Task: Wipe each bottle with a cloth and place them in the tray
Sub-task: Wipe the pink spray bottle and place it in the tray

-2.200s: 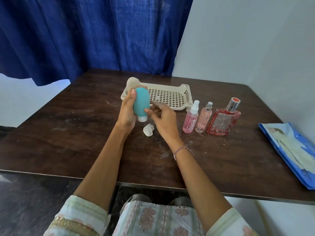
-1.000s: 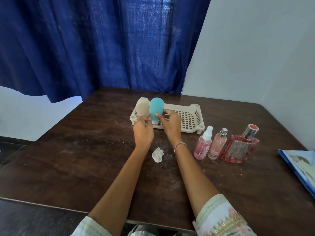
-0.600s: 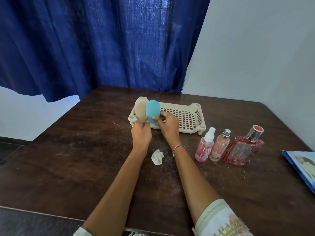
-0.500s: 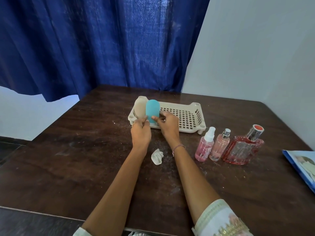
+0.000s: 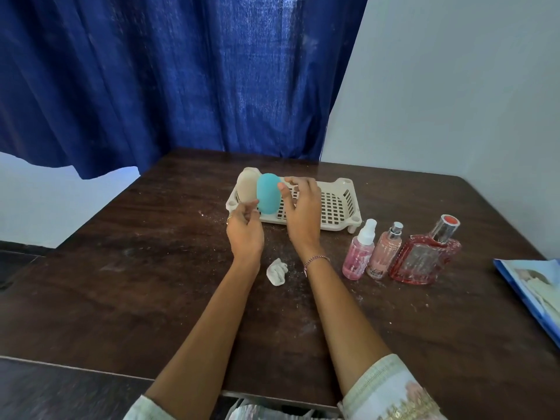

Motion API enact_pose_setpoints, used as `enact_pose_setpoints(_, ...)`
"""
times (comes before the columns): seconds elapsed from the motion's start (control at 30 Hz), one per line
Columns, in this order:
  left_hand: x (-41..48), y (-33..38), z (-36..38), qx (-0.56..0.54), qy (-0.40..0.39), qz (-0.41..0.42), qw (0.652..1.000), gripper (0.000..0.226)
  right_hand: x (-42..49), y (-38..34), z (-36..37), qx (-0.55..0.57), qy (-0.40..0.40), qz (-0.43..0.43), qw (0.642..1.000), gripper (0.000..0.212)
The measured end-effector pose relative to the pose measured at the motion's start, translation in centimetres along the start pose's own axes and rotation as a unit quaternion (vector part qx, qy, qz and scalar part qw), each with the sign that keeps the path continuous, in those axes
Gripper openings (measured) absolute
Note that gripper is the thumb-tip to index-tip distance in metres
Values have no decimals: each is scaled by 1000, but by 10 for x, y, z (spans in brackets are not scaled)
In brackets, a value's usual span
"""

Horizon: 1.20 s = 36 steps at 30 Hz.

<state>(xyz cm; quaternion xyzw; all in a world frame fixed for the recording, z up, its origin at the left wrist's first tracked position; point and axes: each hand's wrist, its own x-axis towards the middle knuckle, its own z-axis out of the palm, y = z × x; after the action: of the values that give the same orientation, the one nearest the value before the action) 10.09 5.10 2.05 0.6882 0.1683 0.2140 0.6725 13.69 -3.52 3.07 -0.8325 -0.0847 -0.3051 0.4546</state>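
The tray (image 5: 341, 189) sits far on the bench (image 5: 151, 283). In its left end stand the left bottle (image 5: 246, 187) and, just right, the second bottle (image 5: 268, 194). Nearer lies the cloth (image 5: 277, 271). Rightward stand a spray bottle (image 5: 359, 254), slim bottle (image 5: 383, 253) and square bottle (image 5: 422, 260), then a packet (image 5: 533, 286).

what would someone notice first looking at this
A teal bottle stands beside a beige bottle at the left end of the cream tray, the left hand and right hand open just in front. To the tray's right, a red perfume bottle stands on the dark table; a blue curtain hangs behind.
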Motion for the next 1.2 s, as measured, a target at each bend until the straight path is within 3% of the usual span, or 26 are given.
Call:
enact_pose_setpoints(0.37, -38, 13, 0, 63, -61, 108, 990, 18, -32, -39, -33, -18, 20, -75, 997, 22)
enact_pose_setpoints(0.57, -71, 28, 15, 86, -93, 183, 975, 18, -47, -55, -78, -121, 81, -140, 979, 14)
enact_pose_setpoints(0.8, -93, 41, 38, 90, -155, 216, 960, 27, -48, -47, -126, -212, 90, -107, 967, 17)
enact_pose_setpoints(1.2, -102, 47, 57, 134, -241, 217, 937, 30, -43, -33, -152, -254, 7, -17, 967, 25)
